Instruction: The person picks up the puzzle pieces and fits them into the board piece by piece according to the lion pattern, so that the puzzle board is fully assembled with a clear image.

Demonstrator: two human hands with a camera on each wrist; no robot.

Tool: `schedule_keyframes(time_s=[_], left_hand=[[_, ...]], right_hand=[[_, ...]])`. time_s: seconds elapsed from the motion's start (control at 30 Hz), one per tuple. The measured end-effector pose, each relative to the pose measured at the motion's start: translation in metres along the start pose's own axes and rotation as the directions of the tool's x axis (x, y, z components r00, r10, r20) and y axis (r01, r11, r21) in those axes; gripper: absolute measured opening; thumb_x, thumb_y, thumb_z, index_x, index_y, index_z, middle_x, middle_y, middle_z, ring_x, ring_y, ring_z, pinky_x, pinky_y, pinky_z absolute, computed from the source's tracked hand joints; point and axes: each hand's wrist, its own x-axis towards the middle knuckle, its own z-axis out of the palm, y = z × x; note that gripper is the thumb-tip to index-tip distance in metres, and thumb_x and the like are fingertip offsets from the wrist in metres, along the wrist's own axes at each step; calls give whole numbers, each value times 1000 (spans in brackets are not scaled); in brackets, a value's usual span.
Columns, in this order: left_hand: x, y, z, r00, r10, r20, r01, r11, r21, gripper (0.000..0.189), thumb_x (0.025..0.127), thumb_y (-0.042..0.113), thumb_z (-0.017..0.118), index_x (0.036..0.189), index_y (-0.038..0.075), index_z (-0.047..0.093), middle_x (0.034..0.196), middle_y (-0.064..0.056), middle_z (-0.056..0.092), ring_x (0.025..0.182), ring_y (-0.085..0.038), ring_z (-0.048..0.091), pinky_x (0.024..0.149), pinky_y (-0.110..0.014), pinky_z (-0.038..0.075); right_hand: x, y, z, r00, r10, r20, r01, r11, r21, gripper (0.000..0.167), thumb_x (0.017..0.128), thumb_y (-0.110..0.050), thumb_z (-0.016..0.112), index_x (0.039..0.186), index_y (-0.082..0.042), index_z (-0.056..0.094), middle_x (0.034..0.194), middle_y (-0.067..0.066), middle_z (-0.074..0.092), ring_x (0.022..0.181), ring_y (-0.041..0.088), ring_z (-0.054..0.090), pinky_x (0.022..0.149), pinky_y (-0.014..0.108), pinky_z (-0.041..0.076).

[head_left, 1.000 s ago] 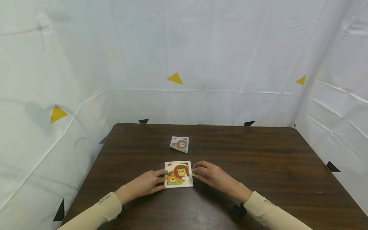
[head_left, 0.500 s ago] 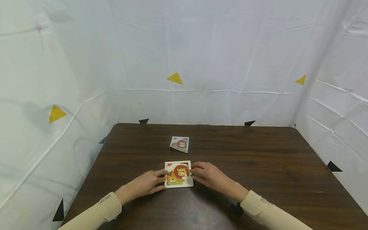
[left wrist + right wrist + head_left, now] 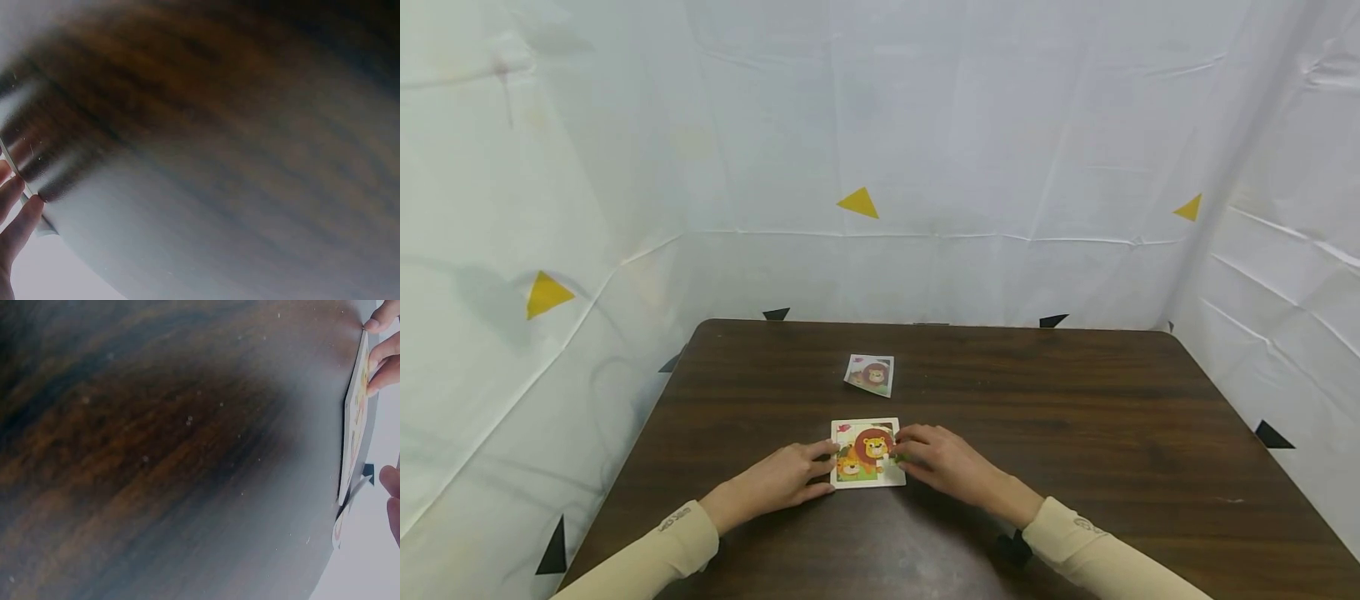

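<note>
A small jigsaw puzzle board [image 3: 865,484] with a pale border and a lion picture lies near the middle of the table. A pale gap shows at the picture's lower right. My left hand [image 3: 782,477] rests against the board's left side, fingers extended and touching its edge; in the left wrist view, its fingers [image 3: 24,226] touch the board's rim. With bent fingers, my right hand [image 3: 951,465] pinches a small green puzzle piece [image 3: 897,457] at the board's right side, just over the gap. Most of the piece is hidden by the fingers.
Behind the board lies a paper card [image 3: 869,375] with the same lion picture, one corner curling up. The dark wooden table [image 3: 1075,400] has white sheeting [image 3: 940,150] around its back and sides.
My right hand has moved slightly left with the green puzzle piece, from beside the board to over its right edge. My left hand has stayed in place.
</note>
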Motion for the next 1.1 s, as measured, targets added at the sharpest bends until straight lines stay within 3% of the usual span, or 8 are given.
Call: schedule_keyframes(time_s=[1.1], left_hand=[[0,3,-1,999,-33,31,33,999,-8,41,93,36,63,121,5,67,133,-10,55,105,-21,64,85,-35,55]], right_hand=[[-3,-4,10,998,12,68,-12,1000,-6,25,86,-17,74,110,-10,71,109,5,64,97,13,60,80,35,52]])
